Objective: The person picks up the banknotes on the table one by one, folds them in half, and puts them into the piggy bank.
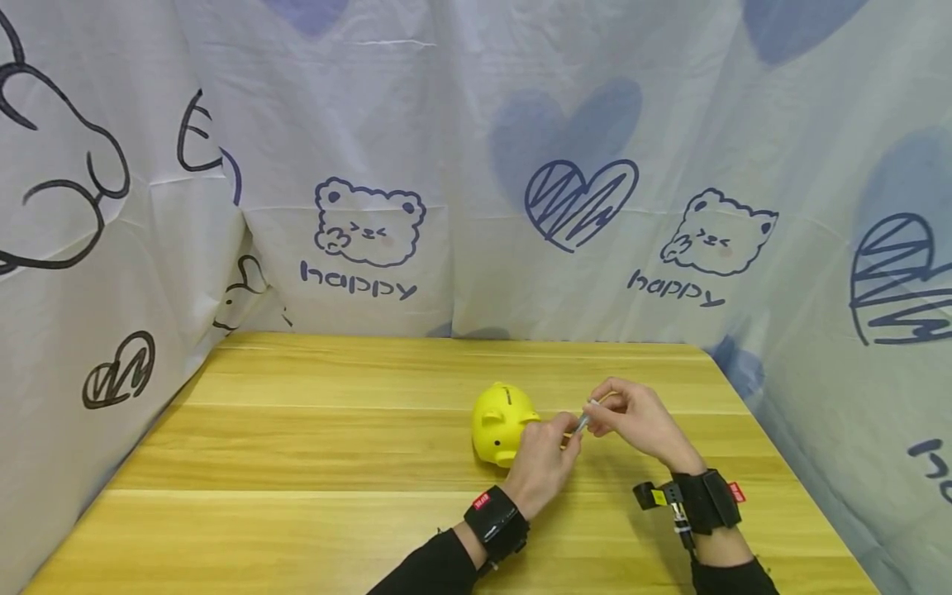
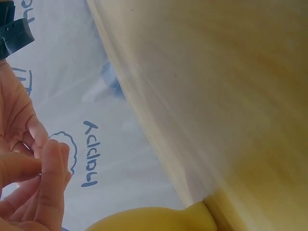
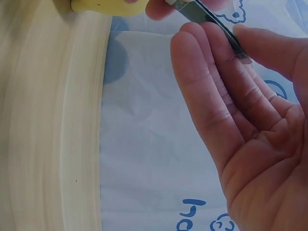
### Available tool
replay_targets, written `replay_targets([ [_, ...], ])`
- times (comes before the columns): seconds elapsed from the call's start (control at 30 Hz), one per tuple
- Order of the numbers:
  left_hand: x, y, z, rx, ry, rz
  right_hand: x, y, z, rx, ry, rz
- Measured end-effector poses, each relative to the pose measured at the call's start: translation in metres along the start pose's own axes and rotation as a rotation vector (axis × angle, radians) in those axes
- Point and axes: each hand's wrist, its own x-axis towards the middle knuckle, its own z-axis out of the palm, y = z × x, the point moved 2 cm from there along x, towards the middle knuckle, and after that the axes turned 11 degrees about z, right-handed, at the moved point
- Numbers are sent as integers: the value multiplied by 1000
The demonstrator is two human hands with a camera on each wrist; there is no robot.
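Observation:
Between my two hands is a small folded strip, grey-green and whitish, that looks like a folded banknote [image 3: 192, 11]. My left hand [image 1: 539, 464] pinches one end of it between thumb and fingers. The other end is pinched by my right hand [image 1: 645, 423], its thumb on one side and its fingers along the other. Just left of the hands stands a yellow piggy bank [image 1: 494, 417] with a dark slot on its top; the left hand hides part of its face. In the left wrist view the fingers cover nearly all of the strip.
The wooden table [image 1: 297, 438] reaches back to a white cloth [image 1: 476, 297] printed with hearts and bears, which also hangs along both sides. A black camera strap [image 1: 706, 500] with a cable is on the right wrist, another strap [image 1: 497, 522] on the left.

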Motion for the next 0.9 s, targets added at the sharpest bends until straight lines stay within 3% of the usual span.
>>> replay_targets([
  [0.63,1,-2,-3,-49,26,-11,-1,-2,8,57,42,53],
  [0.9,0,-2,-3,-80,52,-10,0,-2,9,115,-10,78],
])
